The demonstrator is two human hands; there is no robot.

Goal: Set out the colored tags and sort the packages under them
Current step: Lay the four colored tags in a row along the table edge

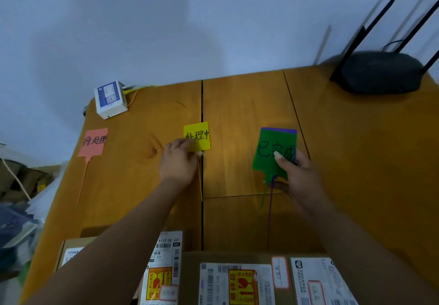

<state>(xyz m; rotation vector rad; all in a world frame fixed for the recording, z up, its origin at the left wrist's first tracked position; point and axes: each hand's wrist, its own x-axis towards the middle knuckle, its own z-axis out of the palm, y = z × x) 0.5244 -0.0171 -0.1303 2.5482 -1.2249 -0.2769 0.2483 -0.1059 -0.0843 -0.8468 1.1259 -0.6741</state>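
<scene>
- The green tag point(270, 160) with black handwriting is held up over the middle of the bench point(356, 152), to the right of the centre seam.
- A purple tag point(279, 130) sits directly behind it, showing only as a strip along the top edge. The thin green and purple straps trail down toward the near edge.
- The right hand point(295, 174) grips this pair at the lower right corner, with the thumb point(278, 157) pressed on the green face and the fingers curled behind.
- The yellow tag point(199, 136), also handwritten, lies just left of the seam. Its strap runs toward the near edge alongside the seam.
- The left hand point(178, 162) lies palm-down over the yellow tag's lower left corner. Its fingertips are on the tag and the thumb tip shows below the bottom edge, but I cannot tell whether it pinches the tag or only presses it.
- The pink tag point(92, 142) lies flat near the bench's left edge, well apart from both hands, with its strap pointing toward the near edge.
- Several cardboard packages point(237, 278) with white shipping labels and orange-yellow fragile stickers line the near edge, side by side, under both forearms.
- A small white box point(110, 99) with a yellow cable sits in the far left corner.
- A black router point(380, 73) with raised antennas stands in the far right corner, against the pale wall.
</scene>
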